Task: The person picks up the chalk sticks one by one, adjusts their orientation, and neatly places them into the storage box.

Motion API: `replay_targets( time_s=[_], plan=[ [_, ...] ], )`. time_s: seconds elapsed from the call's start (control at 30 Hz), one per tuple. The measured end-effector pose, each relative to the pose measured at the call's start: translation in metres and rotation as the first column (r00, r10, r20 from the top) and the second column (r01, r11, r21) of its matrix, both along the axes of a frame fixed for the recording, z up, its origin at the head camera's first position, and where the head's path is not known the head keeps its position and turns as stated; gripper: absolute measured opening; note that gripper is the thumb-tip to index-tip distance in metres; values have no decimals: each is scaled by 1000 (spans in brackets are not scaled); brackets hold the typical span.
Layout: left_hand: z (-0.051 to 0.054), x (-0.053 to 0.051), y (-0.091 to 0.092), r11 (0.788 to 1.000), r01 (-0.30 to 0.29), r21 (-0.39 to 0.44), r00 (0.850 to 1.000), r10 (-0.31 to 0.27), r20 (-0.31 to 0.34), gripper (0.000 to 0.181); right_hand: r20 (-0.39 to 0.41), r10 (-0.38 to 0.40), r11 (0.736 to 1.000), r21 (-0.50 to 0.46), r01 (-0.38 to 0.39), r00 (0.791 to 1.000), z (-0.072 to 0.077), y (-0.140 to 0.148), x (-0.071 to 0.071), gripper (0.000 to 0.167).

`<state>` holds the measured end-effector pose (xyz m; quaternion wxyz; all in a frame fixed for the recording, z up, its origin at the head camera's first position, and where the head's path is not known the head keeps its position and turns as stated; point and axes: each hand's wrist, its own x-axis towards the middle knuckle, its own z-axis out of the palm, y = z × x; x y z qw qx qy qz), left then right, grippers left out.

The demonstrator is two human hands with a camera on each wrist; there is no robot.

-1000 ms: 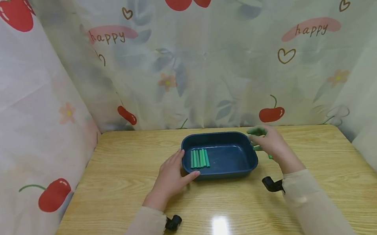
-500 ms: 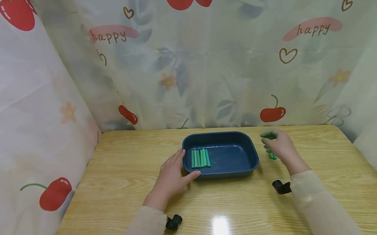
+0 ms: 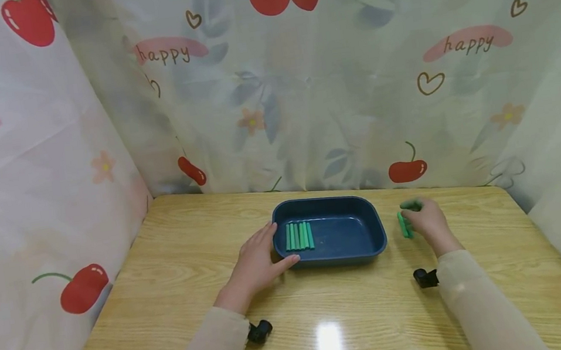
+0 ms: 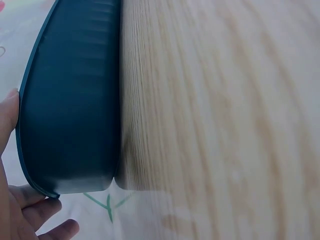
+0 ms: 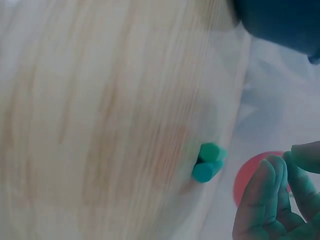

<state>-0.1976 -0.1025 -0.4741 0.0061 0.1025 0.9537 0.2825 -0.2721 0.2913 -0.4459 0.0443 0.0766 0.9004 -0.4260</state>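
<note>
In the head view, a dark blue plastic tray (image 3: pixel 344 237) stands on the table. Several green chalk sticks (image 3: pixel 299 236) lie side by side at its left end. My left hand (image 3: pixel 254 261) holds the tray's near left corner, thumb at the front rim and fingers at the left end; the left wrist view shows my fingertips (image 4: pixel 42 210) at the rim. To the right of the tray, two chalk sticks (image 5: pixel 207 162) lie together on the table. My right hand (image 3: pixel 427 220) hovers beside them, fingers bent and thumb near them, with nothing visible between them.
The light wood table (image 3: pixel 172 242) meets a printed curtain (image 3: pixel 293 108) at the back and sides. Each wrist carries a small black camera mount, the left one (image 3: pixel 260 332) and the right one (image 3: pixel 425 278).
My right hand has moved right from the tray's right rim to the chalk sticks on the table. My left hand and the tray have stayed in place.
</note>
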Motion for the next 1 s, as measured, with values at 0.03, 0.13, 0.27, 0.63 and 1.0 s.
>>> replay_targets(
  time_s=[0.03, 0.13, 0.27, 0.63, 1.0],
  plan=[
    [0, 0, 0, 1000, 0, 5, 1000, 0, 1, 98, 4, -4, 1000, 15, 4, 1000, -1, 1, -1, 44],
    [2, 1, 0, 1000, -3, 11, 1000, 3, 5, 97, 16, -10, 1000, 30, 9, 1000, -3, 5, -5, 44],
    [3, 1, 0, 1000, -4, 12, 1000, 4, 4, 98, 30, 1, 999, 40, -2, 1000, -3, 9, -8, 43],
    [0, 1, 0, 1000, 4, 9, 1000, -4, 1, 99, 113, 27, 995, 97, -38, 993, -9, 17, -16, 41],
    [2, 1, 1, 1000, -8, 18, 1000, 8, 7, 98, 150, 68, 987, 132, -88, 986, -11, 18, -22, 41]
  ],
)
